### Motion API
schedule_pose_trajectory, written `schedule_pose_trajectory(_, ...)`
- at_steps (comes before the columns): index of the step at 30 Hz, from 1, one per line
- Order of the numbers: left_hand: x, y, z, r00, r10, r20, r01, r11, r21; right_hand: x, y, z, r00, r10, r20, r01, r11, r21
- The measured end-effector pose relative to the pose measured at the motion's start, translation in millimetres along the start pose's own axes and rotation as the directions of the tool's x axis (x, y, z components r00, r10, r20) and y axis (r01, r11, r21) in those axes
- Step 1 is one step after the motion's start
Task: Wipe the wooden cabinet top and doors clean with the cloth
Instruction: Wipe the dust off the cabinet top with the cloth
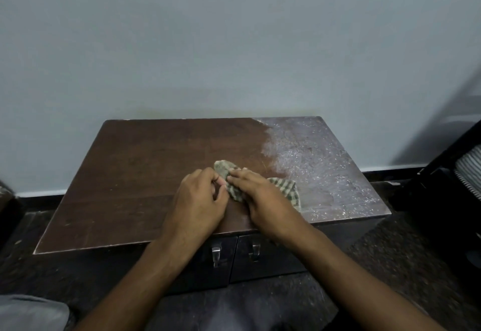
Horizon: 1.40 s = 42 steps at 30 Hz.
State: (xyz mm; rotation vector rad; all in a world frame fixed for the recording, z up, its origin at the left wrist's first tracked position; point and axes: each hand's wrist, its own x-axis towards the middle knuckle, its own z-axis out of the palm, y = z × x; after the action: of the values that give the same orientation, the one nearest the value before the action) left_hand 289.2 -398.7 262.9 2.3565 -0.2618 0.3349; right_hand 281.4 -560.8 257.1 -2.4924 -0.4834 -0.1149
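A low wooden cabinet stands against the wall; its top (130,174) is dark brown on the left and middle, while the right part (325,164) is coated in pale grey dust. A checked green-and-beige cloth (286,187) lies bunched near the top's front middle. My left hand (200,200) pinches the cloth's left end. My right hand (265,198) lies over its middle and presses it down. Two dark doors (273,255) with metal handles (216,252) show below the front edge.
A plain grey wall rises behind the cabinet. A dark piece of furniture with a striped cushion (468,172) stands close at the right. Dark speckled floor surrounds the cabinet. A grey fabric shape (31,312) sits at the lower left.
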Motion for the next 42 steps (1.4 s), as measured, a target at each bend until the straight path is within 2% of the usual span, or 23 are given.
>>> schedule_pose_trajectory(2, -2, 0, -2, 1.000, 0.012, -0.015, -0.012, 1.000, -0.002, -8, -11, 15, 0.994, -0.094, 0.054, 0.092, 0.995, 0.041)
schedule_pose_trajectory(4, -5, 0, -4, 0.999, 0.039, -0.019, -0.038, 0.999, 0.032, -20, -12, 17, 0.989, -0.117, 0.088, 0.114, 0.993, 0.037)
schedule_pose_trajectory(7, -11, 0, -4, 0.997, 0.083, -0.002, -0.083, 0.993, 0.083, -27, -3, 1, 0.996, -0.054, 0.067, 0.054, 0.999, 0.000)
schedule_pose_trajectory(11, -12, 1, 1, 0.998, 0.049, 0.037, -0.051, 0.998, 0.044, -12, -9, -1, 0.999, 0.046, -0.003, -0.046, 0.999, 0.007)
schedule_pose_trajectory(16, -10, 4, 4, 0.996, 0.040, 0.079, -0.042, 0.999, 0.028, -34, -9, 6, 0.999, 0.021, 0.033, -0.022, 0.999, 0.025)
schedule_pose_trajectory(22, -4, 6, 7, 0.997, 0.050, 0.064, -0.052, 0.998, 0.026, -24, 3, -4, 0.990, 0.125, -0.073, -0.127, 0.992, -0.025)
schedule_pose_trajectory(28, 3, 16, 10, 0.992, 0.118, 0.034, -0.120, 0.992, 0.042, -53, -1, -1, 1.000, -0.003, 0.030, 0.003, 1.000, 0.017)
schedule_pose_trajectory(33, 2, 16, 13, 0.991, 0.121, 0.057, -0.125, 0.989, 0.077, -30, 19, -16, 0.989, 0.129, -0.065, -0.132, 0.990, -0.039)
schedule_pose_trajectory(38, 7, 12, 17, 0.994, 0.094, 0.051, -0.095, 0.995, 0.030, -47, 3, -3, 0.997, -0.039, 0.063, 0.039, 0.999, -0.005)
schedule_pose_trajectory(42, 10, 10, 18, 0.993, 0.109, 0.053, -0.112, 0.992, 0.055, -45, 15, -16, 0.999, -0.003, 0.049, 0.005, 0.999, -0.039)
